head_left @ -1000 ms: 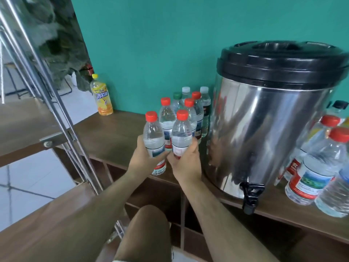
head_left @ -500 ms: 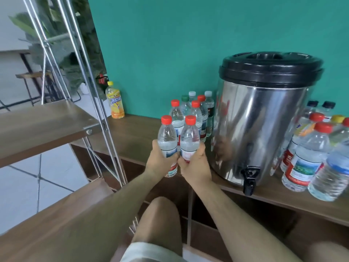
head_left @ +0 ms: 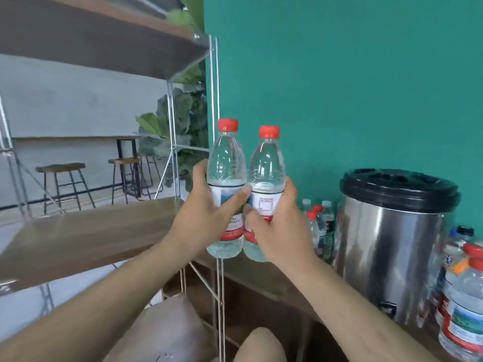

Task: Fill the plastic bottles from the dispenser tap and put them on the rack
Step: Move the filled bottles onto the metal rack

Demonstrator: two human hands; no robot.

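— Step in hand?
— Carrying to the rack (head_left: 86,231), by the look of it. Filling seems done for this pair: both capped red, both apparently full, though hard to be sure through clear plastic.
— Starting from the left?
— Wooden rack shelf, bare on the part in view, at about hand height. Another shelf above. Steel post (head_left: 214,105) at the near corner, right behind the bottles.
— Then?
— Left hand (head_left: 206,218), fingers clamped on the left bottle (head_left: 226,184) around its label. Bottle upright, held in the air, clear of any surface.
— And next to it?
— Right bottle (head_left: 266,189), also upright and lifted, touching the left one side by side. Right hand (head_left: 277,231), fingers wrapped tight on its lower half.
— Further right?
— More bottles (head_left: 317,226) standing on the table (head_left: 261,278), then the steel dispenser (head_left: 392,244) with its black lid. Tap low on the front, blurred. Another cluster of bottles (head_left: 462,304) at the far right edge.
— Next move?
— Likely a swing left past the post, then down onto the shelf. Calls for keeping both upright and minding the post, since the pair sits right in front of it. Setting down one at a time might be safer than both pressed together.
— Risk?
— Clipping the post, or one bottle toppling the other on release.
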